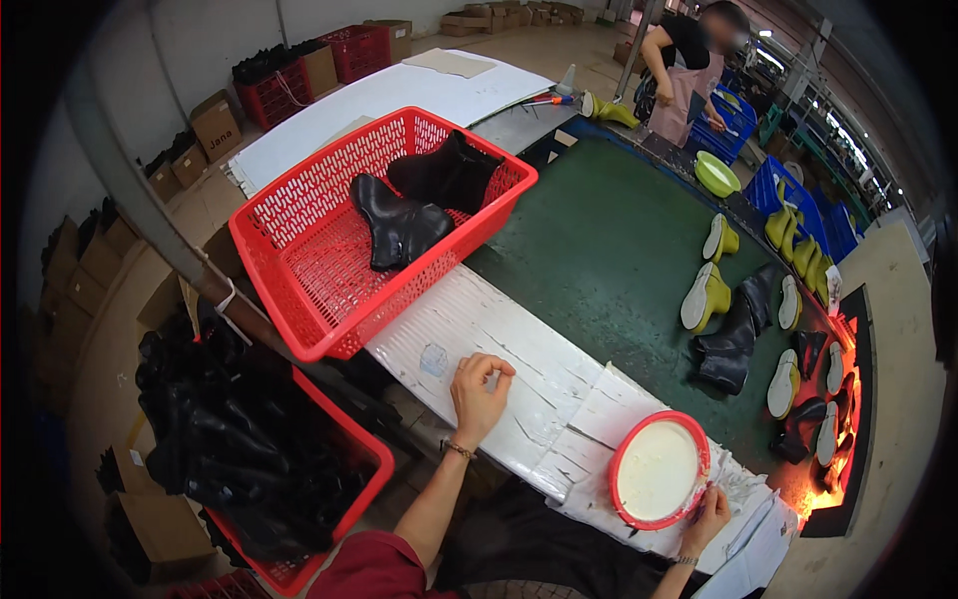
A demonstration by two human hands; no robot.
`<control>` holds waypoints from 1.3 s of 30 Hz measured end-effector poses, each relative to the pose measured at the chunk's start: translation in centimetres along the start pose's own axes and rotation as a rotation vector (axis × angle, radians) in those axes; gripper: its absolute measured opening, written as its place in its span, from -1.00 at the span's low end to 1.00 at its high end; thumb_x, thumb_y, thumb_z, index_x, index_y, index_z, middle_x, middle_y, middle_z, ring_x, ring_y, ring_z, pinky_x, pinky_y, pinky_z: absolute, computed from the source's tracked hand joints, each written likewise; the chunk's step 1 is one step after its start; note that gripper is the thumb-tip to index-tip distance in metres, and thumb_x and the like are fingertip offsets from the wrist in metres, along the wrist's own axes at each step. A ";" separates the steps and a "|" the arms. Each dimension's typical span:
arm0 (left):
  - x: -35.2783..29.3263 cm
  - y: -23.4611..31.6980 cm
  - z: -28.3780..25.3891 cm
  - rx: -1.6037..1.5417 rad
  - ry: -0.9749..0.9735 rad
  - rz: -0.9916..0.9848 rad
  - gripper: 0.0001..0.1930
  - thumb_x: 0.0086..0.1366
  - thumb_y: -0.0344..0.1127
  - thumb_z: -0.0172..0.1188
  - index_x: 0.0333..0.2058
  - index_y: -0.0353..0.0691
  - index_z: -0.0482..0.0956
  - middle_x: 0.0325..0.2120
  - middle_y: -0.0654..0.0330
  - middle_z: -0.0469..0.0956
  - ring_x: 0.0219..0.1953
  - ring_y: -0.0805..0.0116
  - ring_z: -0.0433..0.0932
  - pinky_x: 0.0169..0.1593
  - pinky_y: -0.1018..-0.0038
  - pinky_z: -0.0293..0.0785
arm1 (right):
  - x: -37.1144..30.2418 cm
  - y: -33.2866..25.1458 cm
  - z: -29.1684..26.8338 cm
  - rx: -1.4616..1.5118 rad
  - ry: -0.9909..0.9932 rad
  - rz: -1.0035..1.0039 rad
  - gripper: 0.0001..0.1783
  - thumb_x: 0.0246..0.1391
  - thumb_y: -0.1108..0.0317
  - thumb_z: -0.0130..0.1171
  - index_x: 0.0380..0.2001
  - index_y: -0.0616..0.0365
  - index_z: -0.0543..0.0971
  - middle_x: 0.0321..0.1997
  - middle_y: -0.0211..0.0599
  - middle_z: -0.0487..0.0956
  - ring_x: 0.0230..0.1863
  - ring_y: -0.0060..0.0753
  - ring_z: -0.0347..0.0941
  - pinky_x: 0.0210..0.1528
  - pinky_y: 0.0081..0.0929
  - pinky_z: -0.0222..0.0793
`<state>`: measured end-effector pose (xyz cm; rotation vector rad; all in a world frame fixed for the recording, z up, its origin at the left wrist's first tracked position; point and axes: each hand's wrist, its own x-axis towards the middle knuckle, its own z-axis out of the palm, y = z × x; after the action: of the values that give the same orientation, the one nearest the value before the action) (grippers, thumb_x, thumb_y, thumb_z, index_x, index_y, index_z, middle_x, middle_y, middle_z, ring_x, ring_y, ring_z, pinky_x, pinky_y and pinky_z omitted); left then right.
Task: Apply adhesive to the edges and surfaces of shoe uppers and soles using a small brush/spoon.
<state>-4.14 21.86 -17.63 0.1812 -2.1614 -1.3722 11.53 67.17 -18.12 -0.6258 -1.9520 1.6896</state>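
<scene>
Soft indoor light, dark warped fisheye edges, bright orange glow (pixel 841 477) lower right.

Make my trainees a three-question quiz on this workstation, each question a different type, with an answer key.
1. Multiple choice: which is nearer the red-rimmed bowl? A: left hand; B: right hand; C: both equally near.
2. True or false: the bowl stands on the green surface.
3. Fill in: the boots in the upper red basket are ____ in colour.

Key: 1. B. 2. False; it stands on the white covering. 3. Black.
</scene>
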 end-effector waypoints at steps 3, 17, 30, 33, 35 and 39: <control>0.1 0.0 -0.3 -0.015 -0.034 0.003 -0.88 0.10 -0.50 0.36 -0.48 -0.11 0.60 -0.46 0.30 0.56 -0.38 0.27 0.45 -0.29 0.38 0.40 | -0.1 -0.8 0.4 0.000 0.058 0.020 -0.78 0.31 0.27 0.26 -0.33 0.21 0.68 -0.58 -0.67 0.46 -0.62 -0.83 0.18 -0.59 -0.72 -0.01; -0.1 -0.2 -0.8 -0.070 -0.030 0.027 -0.87 0.10 -0.54 0.33 -0.46 -0.13 0.59 -0.43 0.29 0.57 -0.36 0.26 0.47 -0.25 0.38 0.41 | 0.6 0.5 0.8 0.091 0.163 -0.007 -0.62 0.41 0.13 0.12 -0.47 0.12 0.53 -0.72 -0.62 0.31 -0.82 -0.80 0.07 -0.80 -0.67 -0.14; -0.4 -0.3 -0.2 -0.026 -0.022 0.015 -0.88 0.10 -0.54 0.34 -0.47 -0.16 0.60 -0.46 0.30 0.54 -0.39 0.32 0.43 -0.29 0.43 0.39 | -0.2 0.1 1.5 0.216 0.181 -0.025 -0.71 0.46 0.14 -0.01 -0.32 0.05 0.49 -0.65 -0.58 0.39 -0.79 -0.78 0.13 -0.78 -0.72 -0.03; -0.5 -0.4 0.2 -0.021 0.005 0.016 -0.89 0.10 -0.54 0.34 -0.48 -0.18 0.60 -0.48 0.29 0.53 -0.41 0.35 0.43 -0.31 0.44 0.40 | -0.4 0.1 1.4 0.216 0.159 -0.014 -0.67 0.48 0.12 -0.04 -0.35 0.07 0.48 -0.66 -0.56 0.38 -0.80 -0.77 0.11 -0.79 -0.72 -0.05; -0.5 -0.6 0.4 0.000 0.012 -0.019 -0.90 0.10 -0.54 0.34 -0.48 -0.18 0.61 -0.47 0.29 0.53 -0.43 0.35 0.42 -0.32 0.45 0.40 | -0.5 0.0 1.4 0.203 0.135 0.000 -0.63 0.49 0.10 -0.07 -0.38 0.07 0.46 -0.68 -0.54 0.37 -0.81 -0.75 0.10 -0.80 -0.70 -0.05; -0.6 -1.1 0.7 0.003 0.049 -0.020 -0.91 0.13 -0.57 0.30 -0.47 -0.23 0.61 -0.47 0.25 0.54 -0.43 0.41 0.50 -0.35 0.52 0.44 | -0.8 -0.3 1.5 0.308 0.168 0.065 -0.57 0.51 0.03 -0.14 -0.39 0.08 0.44 -0.72 -0.54 0.34 -0.83 -0.72 0.09 -0.81 -0.67 -0.07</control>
<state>-4.22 22.08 -19.03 0.2356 -2.1264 -1.3612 11.23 65.48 -18.04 -0.6936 -1.5306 1.8627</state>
